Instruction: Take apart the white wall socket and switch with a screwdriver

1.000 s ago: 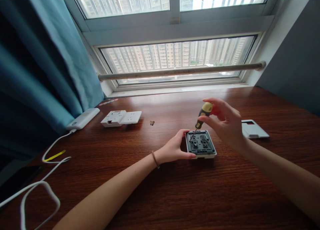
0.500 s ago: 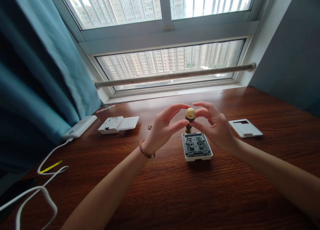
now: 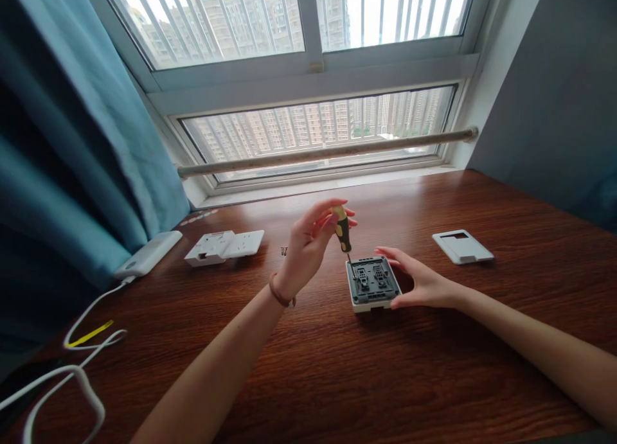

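Observation:
My left hand (image 3: 312, 238) grips the yellow and black handle of a screwdriver (image 3: 343, 230), which leans with its tip down at the left side of a switch unit (image 3: 375, 282). The unit has a dark grey top with two small mechanisms and a white base, and lies flat on the wooden table. My right hand (image 3: 418, 282) holds the unit by its right side, thumb at the near right corner and fingers at the far edge. Several small screws (image 3: 284, 251) lie to the left of my left hand.
On the brown table (image 3: 299, 373), a white socket part (image 3: 210, 247) lies at the left and a white cover frame (image 3: 463, 246) at the right. A white power bank (image 3: 150, 254) with a cable and a yellow strip (image 3: 91, 334) are at the far left, beside a blue curtain.
My right hand has let go of the screwdriver and moved down to the unit's right side. The screwdriver now tilts to the left in my left hand. The view has shifted slightly.

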`<state>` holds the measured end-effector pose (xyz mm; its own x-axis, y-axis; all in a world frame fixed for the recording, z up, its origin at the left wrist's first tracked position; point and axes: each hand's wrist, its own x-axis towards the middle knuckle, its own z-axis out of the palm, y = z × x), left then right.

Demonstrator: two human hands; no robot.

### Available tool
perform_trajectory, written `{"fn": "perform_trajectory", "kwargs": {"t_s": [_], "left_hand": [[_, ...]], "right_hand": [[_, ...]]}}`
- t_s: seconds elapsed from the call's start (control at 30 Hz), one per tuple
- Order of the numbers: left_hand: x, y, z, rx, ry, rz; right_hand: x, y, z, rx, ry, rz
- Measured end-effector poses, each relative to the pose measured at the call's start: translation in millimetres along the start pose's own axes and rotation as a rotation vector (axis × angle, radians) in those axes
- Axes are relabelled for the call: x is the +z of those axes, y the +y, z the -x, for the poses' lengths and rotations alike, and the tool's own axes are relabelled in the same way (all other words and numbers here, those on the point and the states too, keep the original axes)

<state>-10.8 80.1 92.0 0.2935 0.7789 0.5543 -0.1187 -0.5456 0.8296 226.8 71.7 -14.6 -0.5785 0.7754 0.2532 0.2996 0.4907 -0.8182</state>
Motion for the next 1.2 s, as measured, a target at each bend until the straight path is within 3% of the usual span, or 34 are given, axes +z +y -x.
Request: {"fn": "perform_trajectory", "kwargs": {"t_s": [0.13,0.3,0.7,0.83,1.03,1.2], "left_hand": [[1.3,-6.0,1.9,0.033,0.014,0.042],[0.6,-15.3,0.1,0.061,0.162,-0.110],[-12.7,-4.4,-1.3,-0.002,-0.041,-0.095],[-7.4,-6.6,1.1,0.031,-0.027,-0.136],[-7.8,-15.7,-1.5,0.015,0.126,-0.209],[-14.0,-14.6,-2.9,-0.071,0.035,-0.080]], "right_hand": [[2.6,6.9,0.9,-0.009,0.003,-0.069],[3.9,5.0,-1.3,0.015,0.023,-0.131],[4.0,7.6,-0.9,0.045,0.044,-0.169],[3.6,5.9,-1.2,0.046,0.038,-0.178],[2.9,5.9,-1.3,0.042,0.035,-0.164],[2.7,4.4,-1.4,0.037,0.041,-0.154]]}}
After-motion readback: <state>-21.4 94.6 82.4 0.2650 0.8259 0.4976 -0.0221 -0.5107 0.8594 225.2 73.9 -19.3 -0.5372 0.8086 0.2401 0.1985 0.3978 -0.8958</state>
